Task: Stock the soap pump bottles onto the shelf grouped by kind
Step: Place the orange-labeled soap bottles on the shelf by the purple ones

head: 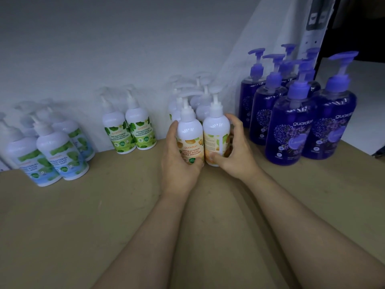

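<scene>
White plastic pump bottles with orange labels stand upright on a tan shelf [83,215], held side by side by a person's two hands. The left hand [179,163] wraps the left orange bottle [190,140], its front label facing the camera; the right hand [233,151] curls its fingers [236,124] around the right orange bottle [215,134], turned so its back label shows. Both pump heads point up, and the two bottles touch. More of the same kind stand behind them. Blue-labelled bottles [62,157] sit at far left, green-labelled bottles [129,132] between, and purple bottles [291,126] at right.
</scene>
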